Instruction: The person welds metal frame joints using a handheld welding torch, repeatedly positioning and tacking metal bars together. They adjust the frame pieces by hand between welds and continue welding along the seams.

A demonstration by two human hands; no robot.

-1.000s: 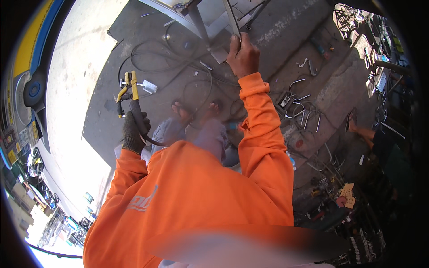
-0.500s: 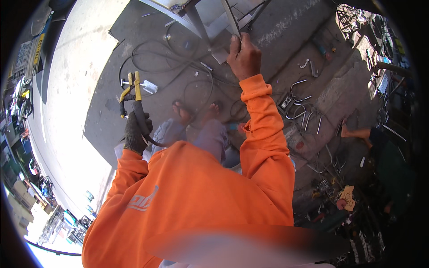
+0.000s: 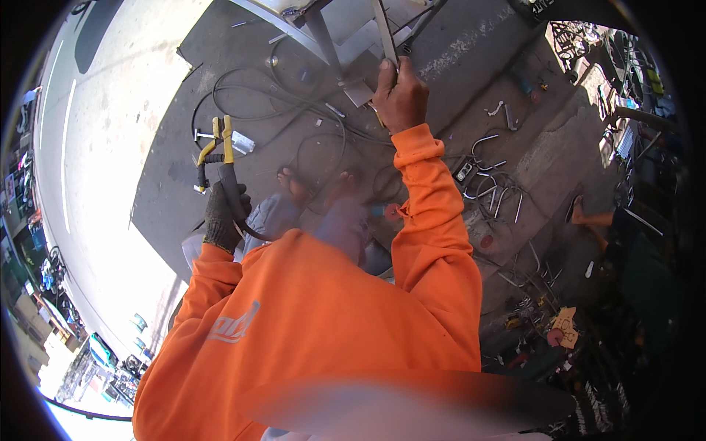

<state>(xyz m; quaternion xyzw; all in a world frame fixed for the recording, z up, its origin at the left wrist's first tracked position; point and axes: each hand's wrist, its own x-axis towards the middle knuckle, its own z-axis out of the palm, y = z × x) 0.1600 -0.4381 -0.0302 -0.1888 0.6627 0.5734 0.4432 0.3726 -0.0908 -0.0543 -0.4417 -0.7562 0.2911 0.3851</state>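
My left hand point(image 3: 222, 214), in a dark glove, grips a welding electrode holder point(image 3: 215, 151) with yellow jaws, held out to my left with a black cable trailing from it. My right hand point(image 3: 401, 95), bare and in an orange sleeve, is raised and closed around a thin metal bar point(image 3: 384, 33) of a grey metal frame point(image 3: 323, 29). My feet show below, between the two arms, on the dark concrete floor.
Black cables point(image 3: 294, 95) loop over the floor near the frame. Bent metal rods and hooks point(image 3: 494, 176) lie scattered to the right. Another person point(image 3: 625, 242) crouches at the right edge among tools and clutter. A sunlit street lies to the left.
The view has shifted slightly. Both hands keep their grips in nearly the same places.
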